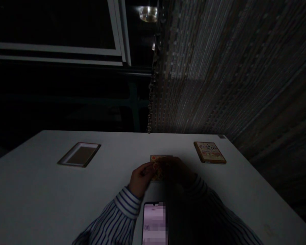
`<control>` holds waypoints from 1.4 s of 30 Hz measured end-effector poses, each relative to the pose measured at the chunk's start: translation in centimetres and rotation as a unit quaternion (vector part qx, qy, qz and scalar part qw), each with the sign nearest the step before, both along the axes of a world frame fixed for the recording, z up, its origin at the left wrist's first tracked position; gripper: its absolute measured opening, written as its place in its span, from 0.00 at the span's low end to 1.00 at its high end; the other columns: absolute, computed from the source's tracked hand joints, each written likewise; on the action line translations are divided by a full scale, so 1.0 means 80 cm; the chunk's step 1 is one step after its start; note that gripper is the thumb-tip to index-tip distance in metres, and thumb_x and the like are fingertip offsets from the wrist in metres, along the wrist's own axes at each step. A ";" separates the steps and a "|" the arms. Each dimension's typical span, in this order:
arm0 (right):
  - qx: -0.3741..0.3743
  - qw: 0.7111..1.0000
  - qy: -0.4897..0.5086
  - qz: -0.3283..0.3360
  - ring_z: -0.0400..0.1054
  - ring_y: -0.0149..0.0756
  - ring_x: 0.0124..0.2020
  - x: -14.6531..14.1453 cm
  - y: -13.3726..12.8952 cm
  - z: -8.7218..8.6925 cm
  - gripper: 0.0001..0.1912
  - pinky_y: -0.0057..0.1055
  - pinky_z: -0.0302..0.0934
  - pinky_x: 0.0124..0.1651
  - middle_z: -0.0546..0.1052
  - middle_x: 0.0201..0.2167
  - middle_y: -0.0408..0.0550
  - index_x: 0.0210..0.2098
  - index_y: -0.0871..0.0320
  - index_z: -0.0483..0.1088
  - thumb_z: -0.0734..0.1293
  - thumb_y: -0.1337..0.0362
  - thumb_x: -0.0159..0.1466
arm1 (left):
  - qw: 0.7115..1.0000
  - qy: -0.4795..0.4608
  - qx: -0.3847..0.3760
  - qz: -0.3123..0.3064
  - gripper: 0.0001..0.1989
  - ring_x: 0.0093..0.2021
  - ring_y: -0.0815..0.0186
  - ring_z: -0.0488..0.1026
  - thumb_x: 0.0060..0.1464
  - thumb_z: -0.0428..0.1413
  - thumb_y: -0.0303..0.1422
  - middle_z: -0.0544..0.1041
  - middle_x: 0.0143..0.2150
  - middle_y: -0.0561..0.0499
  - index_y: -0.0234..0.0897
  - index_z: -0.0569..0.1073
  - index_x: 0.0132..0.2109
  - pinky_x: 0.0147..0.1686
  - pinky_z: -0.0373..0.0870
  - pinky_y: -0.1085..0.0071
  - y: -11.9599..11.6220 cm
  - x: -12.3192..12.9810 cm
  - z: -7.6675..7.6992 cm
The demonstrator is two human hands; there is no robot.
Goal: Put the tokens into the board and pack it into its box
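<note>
Near the middle of the white table [112, 190], a colourful card or flat picture piece [158, 174] lies between my hands. My left hand [142, 177] is at its left edge, fingers pinched together at the piece; whether something small is between them is too dark to tell. Across its upper right part reaches my right hand [177, 170], deep in shadow, its fingers hidden in the dark. Both sleeves are striped. Just below my hands lies a phone [154, 224] with a lit screen, partly blurred out.
An open shallow box or tray [83, 155] rests on the table's left side. A patterned box or lid [210, 152] lies on the right, with a small dark label [221, 136] near the back right corner. Behind the table hangs a string curtain [193, 68] beside a window frame [66, 49].
</note>
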State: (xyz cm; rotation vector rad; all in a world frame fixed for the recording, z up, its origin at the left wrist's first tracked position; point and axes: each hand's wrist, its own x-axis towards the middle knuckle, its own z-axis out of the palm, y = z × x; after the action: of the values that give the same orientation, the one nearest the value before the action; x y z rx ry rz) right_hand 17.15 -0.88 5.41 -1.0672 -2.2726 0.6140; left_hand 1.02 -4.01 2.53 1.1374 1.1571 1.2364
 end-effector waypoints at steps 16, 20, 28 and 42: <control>-0.129 0.968 0.214 -0.010 0.69 0.35 0.36 -0.010 -0.005 0.002 0.13 0.32 0.64 0.39 0.75 0.35 0.50 0.37 0.60 0.70 0.63 0.58 0.57 | 0.987 0.114 0.105 0.046 0.15 0.39 0.63 0.72 0.43 0.57 0.36 0.76 0.39 0.47 0.37 0.73 0.40 0.41 0.69 0.68 -0.005 0.001 -0.001; -0.156 0.963 0.221 -0.018 0.69 0.35 0.36 -0.013 -0.009 0.003 0.13 0.31 0.65 0.38 0.75 0.33 0.49 0.34 0.60 0.70 0.64 0.56 0.56 | 0.976 0.151 0.152 0.050 0.12 0.40 0.65 0.71 0.46 0.55 0.35 0.75 0.39 0.48 0.38 0.73 0.40 0.41 0.68 0.69 -0.005 -0.001 -0.001; -0.196 0.954 0.225 -0.021 0.68 0.35 0.34 -0.018 -0.012 0.004 0.14 0.29 0.65 0.34 0.74 0.32 0.47 0.35 0.58 0.70 0.63 0.54 0.56 | 0.975 0.160 0.151 0.027 0.14 0.39 0.64 0.71 0.49 0.53 0.38 0.75 0.38 0.47 0.38 0.74 0.42 0.40 0.67 0.70 -0.004 -0.004 -0.001; -0.108 0.983 0.142 -0.037 0.68 0.30 0.30 -0.013 -0.013 0.006 0.10 0.26 0.63 0.32 0.74 0.29 0.46 0.32 0.60 0.68 0.63 0.59 0.58 | 0.988 0.112 0.109 -0.007 0.16 0.42 0.64 0.71 0.47 0.55 0.37 0.75 0.41 0.48 0.38 0.74 0.43 0.44 0.66 0.69 -0.005 -0.002 0.002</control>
State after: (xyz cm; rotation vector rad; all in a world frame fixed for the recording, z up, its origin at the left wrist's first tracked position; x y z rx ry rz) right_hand 16.09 -1.88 5.92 -1.0830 -1.9451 0.9341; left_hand 0.83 -4.42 2.67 1.4763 1.1973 1.2704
